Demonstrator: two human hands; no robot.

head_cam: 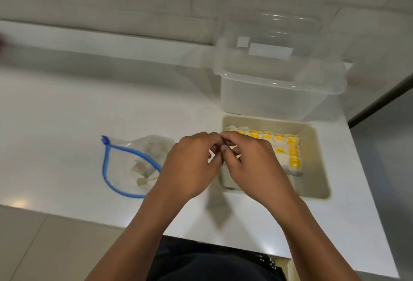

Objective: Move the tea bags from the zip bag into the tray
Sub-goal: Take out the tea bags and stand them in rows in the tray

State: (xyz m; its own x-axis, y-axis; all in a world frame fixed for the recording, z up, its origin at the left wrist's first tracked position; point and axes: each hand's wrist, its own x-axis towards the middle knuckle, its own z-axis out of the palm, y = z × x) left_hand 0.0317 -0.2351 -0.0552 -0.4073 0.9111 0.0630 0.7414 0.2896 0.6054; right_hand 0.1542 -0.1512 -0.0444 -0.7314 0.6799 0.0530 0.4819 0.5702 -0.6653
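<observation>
I have both hands together just over the near-left corner of the tray (321, 151), fingers curled in toward each other. My left hand (190, 164) and my right hand (252, 162) meet at the fingertips, and between them I seem to pinch one tea bag (234, 149); only a sliver of white and yellow shows past my fingers, so which hand has the firmer hold I cannot tell. I judge this the placing step: a bag is out and I am squaring it before it goes down.

In the tray, the tea bags (288, 149) with yellow tags already stand in rows along the far side and the right side; the part nearest me looks bare. The zip bag (134, 166) lies flat on the counter (67, 113) well to the left of the tray, its blue seal gaping open, with more bags showing through the plastic. A clear lidded container (274, 84) stands just behind the tray.

Next I would lower this bag upright against the standing rows, tag up, let go without toppling its neighbours, then send my left hand back to the zip bag
</observation>
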